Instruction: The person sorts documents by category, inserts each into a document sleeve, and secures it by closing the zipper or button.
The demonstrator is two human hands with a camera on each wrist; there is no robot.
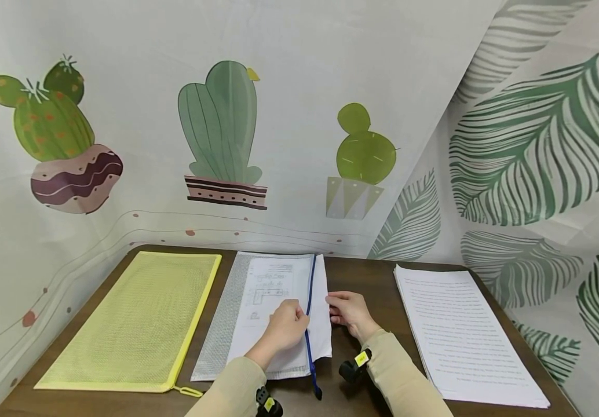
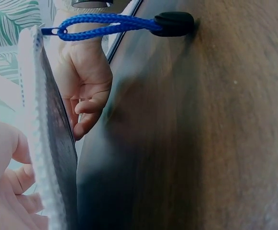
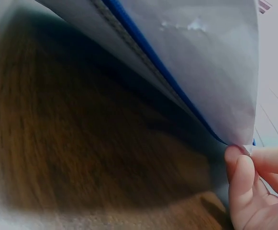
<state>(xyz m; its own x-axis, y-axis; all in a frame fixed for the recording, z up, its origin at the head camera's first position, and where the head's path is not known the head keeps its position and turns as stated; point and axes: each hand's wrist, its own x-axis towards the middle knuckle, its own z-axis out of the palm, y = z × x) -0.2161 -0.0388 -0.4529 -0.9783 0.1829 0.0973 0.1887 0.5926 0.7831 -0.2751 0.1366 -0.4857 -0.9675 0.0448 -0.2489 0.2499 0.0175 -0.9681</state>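
Observation:
A white mesh zipper bag point(image 1: 218, 333) with a blue zipper lies in the middle of the table, papers point(image 1: 321, 324) partly inside it and sticking out past the zipper on the right. My left hand point(image 1: 285, 325) is over the bag, its curled fingers pinching the bag's edge by the zipper. Between thumb and fingertips, my right hand point(image 1: 350, 313) pinches the papers' outer edge; the right wrist view shows this grip point(image 3: 258, 184) close up. The blue cord zipper pull point(image 2: 105, 26) with a black end hangs at the bag's near corner.
To the left lies a yellow mesh zipper bag point(image 1: 138, 318), flat, with a yellow pull loop point(image 1: 189, 392). A stack of printed sheets point(image 1: 468, 336) is on the right side of the brown table point(image 1: 362, 272). Behind stands a cloth backdrop point(image 1: 299, 116) with cacti.

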